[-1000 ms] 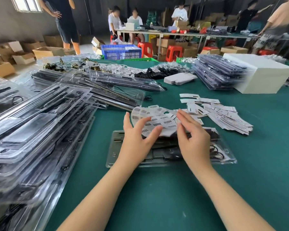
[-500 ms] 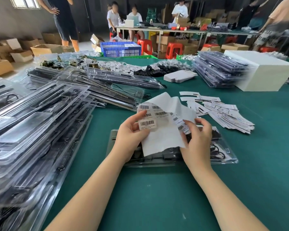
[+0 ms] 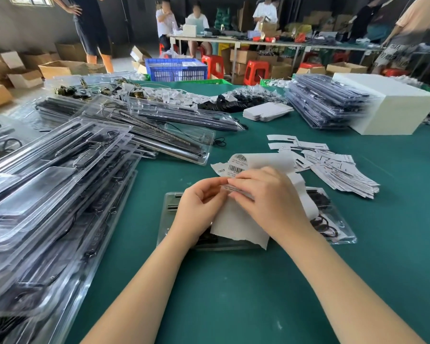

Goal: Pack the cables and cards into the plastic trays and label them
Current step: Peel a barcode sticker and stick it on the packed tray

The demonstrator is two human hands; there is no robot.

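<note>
While your right hand pinches the edge of a label at its fingertips, keep your left hand curled on the backing sheet just beside that pinch, so the paper stays taut and the sticker comes off flat, not curled. Both hands are closed on paper, thumbs and fingertips meeting over the middle of the sheet; neither is free. Peel low and slow, pulling the label back along itself, because a fast lift will likely crease it or tear the barcode.

Under your hands the tray lies flat on the surface near its front middle, already closed, with a coiled cable showing at its right end. The sheet covers most of the lid, so I judge you will need to shift it aside before you stick anything down. Pick a flat, clear patch of lid, land one edge of the label first, then smooth across with a fingertip to push out bubbles.

More barcodes wait on the far part of the sheet, so keep it uncrumpled. Loose cards are spread toward the right of the surface, beyond the tray; finished trays are heaped along the left edge, with another stack and a white box toward the far right corner. Keep the sticky side clear of the cards as you carry it over.
</note>
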